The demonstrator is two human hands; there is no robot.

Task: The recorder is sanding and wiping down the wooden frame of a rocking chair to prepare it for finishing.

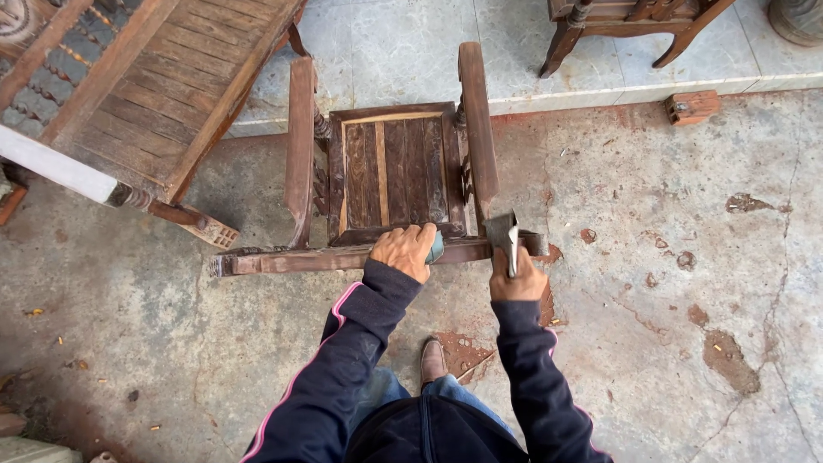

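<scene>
The fingers (410,243) of the left hand (405,250) are curled tight round a small teal-handled tool (436,248) and press it down against the dark, weathered wooden rail (300,260) at the near end of an old slatted wooden chair frame (394,167) lying on the stained concrete floor (669,283). Just to the right, the right hand (517,279) has its fingers closed round the handle of a grey metal hammer-like tool (504,233), whose head stands just above the same rail; whether head and wood touch cannot be told from here.

The chair frame looks heavy and rigid, solid timber with two long rounded arms (477,120) running away toward the far side, yet its dry, worn joints would likely prove brittle under hard blows. The near rail and the arms seem the soundest places to grip; the thin seat slats (403,163) between them look weakest.

A brown shoe (433,360) is planted near, below the rail. To the far left stands a larger slatted wooden bench (163,77); a second piece of carved dark furniture (634,21) sits far right on the pale tiled step (411,43), with a small red brick (692,106) lying near it.
</scene>
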